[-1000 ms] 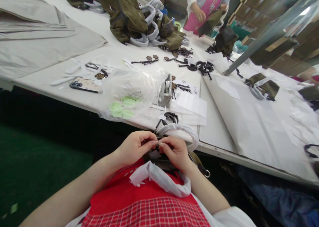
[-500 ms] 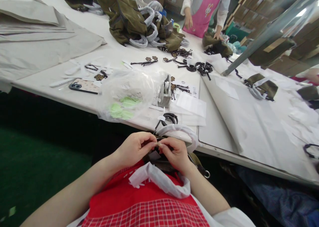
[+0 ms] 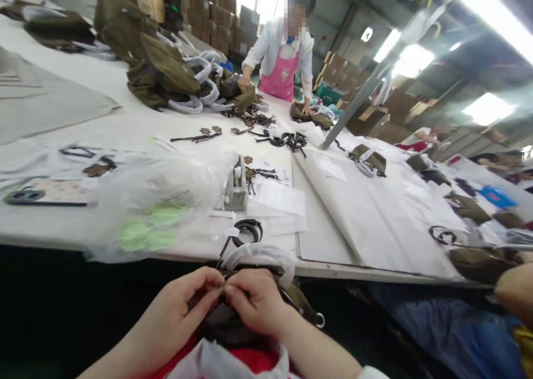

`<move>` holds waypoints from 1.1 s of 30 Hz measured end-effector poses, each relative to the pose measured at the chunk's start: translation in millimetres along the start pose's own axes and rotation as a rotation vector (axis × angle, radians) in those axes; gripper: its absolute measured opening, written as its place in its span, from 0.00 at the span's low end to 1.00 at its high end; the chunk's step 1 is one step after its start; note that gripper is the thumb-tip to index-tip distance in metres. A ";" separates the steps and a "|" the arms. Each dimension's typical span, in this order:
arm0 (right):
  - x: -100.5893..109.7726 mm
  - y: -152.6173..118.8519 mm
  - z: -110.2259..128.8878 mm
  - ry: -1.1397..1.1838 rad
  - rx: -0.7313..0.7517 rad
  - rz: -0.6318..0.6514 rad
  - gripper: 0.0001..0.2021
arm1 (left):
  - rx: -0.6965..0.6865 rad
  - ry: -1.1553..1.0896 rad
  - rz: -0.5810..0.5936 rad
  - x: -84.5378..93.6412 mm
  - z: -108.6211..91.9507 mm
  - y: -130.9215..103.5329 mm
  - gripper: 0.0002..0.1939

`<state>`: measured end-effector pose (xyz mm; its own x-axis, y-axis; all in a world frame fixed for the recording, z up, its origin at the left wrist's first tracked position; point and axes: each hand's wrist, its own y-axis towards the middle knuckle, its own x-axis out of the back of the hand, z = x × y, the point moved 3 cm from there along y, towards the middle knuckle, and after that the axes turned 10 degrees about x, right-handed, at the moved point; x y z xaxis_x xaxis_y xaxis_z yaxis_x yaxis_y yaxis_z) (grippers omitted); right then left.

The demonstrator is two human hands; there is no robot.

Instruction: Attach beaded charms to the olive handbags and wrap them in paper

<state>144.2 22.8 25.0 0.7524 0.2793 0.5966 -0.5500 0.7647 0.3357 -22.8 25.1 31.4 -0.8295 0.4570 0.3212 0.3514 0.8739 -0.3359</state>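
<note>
An olive bag [image 3: 303,304] with a metal ring sits in my lap against the table edge. One of its handles, wrapped in white [image 3: 266,250], arches up in front of my hands. My left hand [image 3: 189,298] and my right hand [image 3: 256,300] meet over the bag's dark opening, both closed in a pinch. Their fingertips touch around something tiny that I cannot make out. Just beyond, a coil of black cord [image 3: 259,233] with a white tag lies on the table.
A clear plastic bag with green pieces [image 3: 150,223], a phone [image 3: 54,193] and a grey tape dispenser [image 3: 236,189] lie along the near table side. Olive bags [image 3: 162,74] are heaped farther back. A slanted metal pole [image 3: 353,99] rises right. A co-worker in a pink apron [image 3: 280,79] stands across.
The view has tilted up and shifted right, so more of the room shows. My hands stay pinched together over the bag. The co-worker's hand now touches an olive bag on the heap.
</note>
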 end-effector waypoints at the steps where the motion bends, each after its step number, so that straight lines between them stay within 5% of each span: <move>1: -1.6 0.3 -1.9 0.000 -0.017 0.004 0.13 | -0.004 -0.031 0.020 -1.8 3.0 2.0 0.11; 7: -1.9 3.6 -8.1 0.051 -0.099 0.017 0.11 | -0.069 0.041 0.024 -8.5 11.6 9.0 0.14; 13: 9.2 5.8 -6.3 0.143 -0.083 0.178 0.11 | -0.105 0.186 -0.021 -5.4 -0.2 4.9 0.12; 21: 3.2 -2.7 -10.6 0.308 -0.167 0.234 0.14 | -0.127 0.204 -0.010 -12.8 -6.2 2.4 0.10; 25: 6.8 -12.6 -2.1 0.250 -0.265 0.197 0.14 | -0.118 0.243 -0.069 -0.2 -5.0 2.3 0.10; 30: 28.1 -34.7 10.9 -0.032 -0.326 0.160 0.07 | 0.109 0.378 -0.379 38.7 11.0 33.1 0.14; 33: 34.8 -46.2 10.5 -0.094 -0.381 0.200 0.10 | 0.385 0.093 -0.159 32.3 27.5 71.1 0.15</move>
<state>191.9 -8.9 37.9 0.5989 0.4025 0.6923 -0.4952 0.8655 -0.0749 -36.6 97.4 -6.4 -0.8111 0.3500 0.4686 0.0197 0.8171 -0.5762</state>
